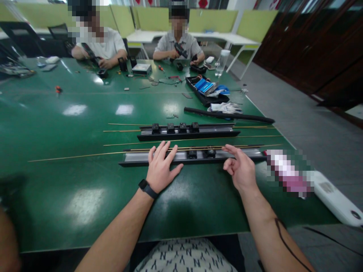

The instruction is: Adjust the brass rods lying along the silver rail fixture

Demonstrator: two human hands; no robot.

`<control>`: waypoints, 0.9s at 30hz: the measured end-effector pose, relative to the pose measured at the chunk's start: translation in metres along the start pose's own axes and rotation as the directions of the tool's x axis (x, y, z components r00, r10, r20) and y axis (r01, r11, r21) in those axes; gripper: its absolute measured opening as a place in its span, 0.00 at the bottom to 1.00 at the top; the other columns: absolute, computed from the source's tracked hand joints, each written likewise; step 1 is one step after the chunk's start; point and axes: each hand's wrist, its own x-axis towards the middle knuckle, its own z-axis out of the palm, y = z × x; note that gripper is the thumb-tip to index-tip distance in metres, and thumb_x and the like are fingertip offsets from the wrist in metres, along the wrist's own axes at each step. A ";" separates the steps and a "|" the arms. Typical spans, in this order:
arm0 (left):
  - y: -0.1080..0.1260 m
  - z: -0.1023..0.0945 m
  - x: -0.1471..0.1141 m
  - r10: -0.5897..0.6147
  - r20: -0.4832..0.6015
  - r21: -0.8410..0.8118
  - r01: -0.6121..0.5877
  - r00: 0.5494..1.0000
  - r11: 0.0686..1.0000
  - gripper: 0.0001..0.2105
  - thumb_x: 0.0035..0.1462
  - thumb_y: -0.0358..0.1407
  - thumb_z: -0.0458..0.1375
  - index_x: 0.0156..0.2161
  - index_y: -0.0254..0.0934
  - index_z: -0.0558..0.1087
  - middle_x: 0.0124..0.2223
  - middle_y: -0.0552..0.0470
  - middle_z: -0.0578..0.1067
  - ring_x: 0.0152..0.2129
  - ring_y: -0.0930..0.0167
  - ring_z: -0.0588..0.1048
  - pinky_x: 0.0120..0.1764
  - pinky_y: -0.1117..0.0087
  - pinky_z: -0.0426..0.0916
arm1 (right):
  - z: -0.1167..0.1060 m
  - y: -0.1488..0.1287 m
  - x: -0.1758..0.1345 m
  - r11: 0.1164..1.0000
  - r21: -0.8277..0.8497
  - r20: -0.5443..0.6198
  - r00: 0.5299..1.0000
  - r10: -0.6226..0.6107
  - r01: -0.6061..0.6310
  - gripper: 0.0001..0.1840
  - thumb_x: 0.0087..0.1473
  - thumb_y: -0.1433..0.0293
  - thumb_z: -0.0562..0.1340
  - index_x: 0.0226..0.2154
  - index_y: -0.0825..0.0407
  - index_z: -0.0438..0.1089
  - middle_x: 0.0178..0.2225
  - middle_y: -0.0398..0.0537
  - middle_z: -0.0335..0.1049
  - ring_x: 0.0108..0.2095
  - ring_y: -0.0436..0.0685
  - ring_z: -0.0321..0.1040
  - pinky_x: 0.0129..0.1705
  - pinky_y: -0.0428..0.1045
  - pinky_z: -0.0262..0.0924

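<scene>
Across the near black channel with a pale inner strip lies my left hand, fingers spread over its thin brass-coloured rods. Two black blocks sit in this channel between my hands; anything under the left fingers is hidden. My right hand is at the channel's right part, index and middle fingers stretched to the rods, thumb apart; it appears to hold nothing. Just beyond lies a second black channel carrying several black blocks. A long thin rod sticks out far to the left.
A black foam tube, white gloves and a black tray with blue items lie behind. Two people sit across the green table, one with a power drill. A white device is at the right edge.
</scene>
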 end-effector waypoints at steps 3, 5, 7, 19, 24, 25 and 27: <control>0.000 0.001 0.000 -0.001 0.001 -0.002 0.001 1.000 1.000 0.30 0.63 0.46 0.61 0.68 0.43 0.66 0.70 0.40 0.65 0.70 0.55 0.60 0.70 0.47 0.47 | -0.001 0.001 0.001 1.000 0.009 -0.021 1.000 -0.007 0.007 0.20 0.61 0.53 0.63 0.46 0.50 0.79 0.48 0.55 0.77 0.18 0.45 0.66 0.12 0.43 0.39; -0.001 0.001 0.000 -0.002 0.000 -0.005 0.002 1.000 1.000 0.30 0.63 0.46 0.61 0.68 0.43 0.65 0.70 0.40 0.65 0.70 0.55 0.60 0.70 0.47 0.47 | -0.001 0.001 0.000 1.000 0.002 0.002 1.000 -0.006 0.006 0.20 0.62 0.54 0.63 0.47 0.49 0.79 0.49 0.54 0.77 0.18 0.45 0.66 0.12 0.43 0.40; -0.001 0.001 0.000 -0.003 0.000 -0.010 0.003 1.000 1.000 0.30 0.63 0.47 0.61 0.68 0.43 0.65 0.70 0.40 0.65 0.70 0.54 0.60 0.70 0.47 0.47 | 0.000 0.001 -0.002 1.000 -0.016 0.042 0.999 0.001 0.000 0.20 0.62 0.54 0.63 0.48 0.48 0.79 0.51 0.54 0.76 0.18 0.45 0.66 0.12 0.43 0.41; -0.001 0.001 0.000 0.001 0.003 -0.004 -0.001 1.000 1.000 0.30 0.63 0.47 0.61 0.68 0.42 0.66 0.71 0.40 0.65 0.70 0.55 0.60 0.70 0.47 0.47 | 0.001 -0.001 0.000 1.000 -0.009 -0.034 0.999 0.009 -0.009 0.21 0.62 0.53 0.63 0.45 0.51 0.80 0.50 0.56 0.77 0.18 0.45 0.65 0.12 0.43 0.40; 0.000 0.000 0.000 0.000 0.002 0.005 0.000 1.000 1.000 0.30 0.63 0.47 0.61 0.68 0.43 0.66 0.70 0.40 0.65 0.70 0.54 0.60 0.70 0.47 0.47 | 0.001 -0.002 -0.002 1.000 -0.022 0.011 1.000 -0.007 0.007 0.21 0.62 0.53 0.63 0.48 0.49 0.79 0.50 0.54 0.77 0.18 0.45 0.66 0.12 0.43 0.40; 0.000 0.000 0.000 -0.001 0.002 0.005 0.001 1.000 1.000 0.30 0.63 0.47 0.62 0.68 0.43 0.66 0.70 0.40 0.65 0.70 0.54 0.60 0.69 0.47 0.47 | 0.001 -0.002 -0.002 1.000 -0.027 0.034 0.999 -0.004 0.005 0.21 0.62 0.53 0.62 0.49 0.49 0.78 0.50 0.55 0.77 0.18 0.45 0.66 0.12 0.43 0.40; 0.000 0.000 0.000 0.000 0.004 0.004 0.000 1.000 1.000 0.30 0.63 0.47 0.61 0.68 0.43 0.66 0.70 0.40 0.65 0.70 0.54 0.60 0.69 0.46 0.47 | 0.001 -0.001 -0.002 0.999 -0.032 0.069 0.998 0.006 -0.004 0.22 0.62 0.53 0.62 0.50 0.48 0.78 0.51 0.55 0.76 0.18 0.45 0.66 0.12 0.43 0.40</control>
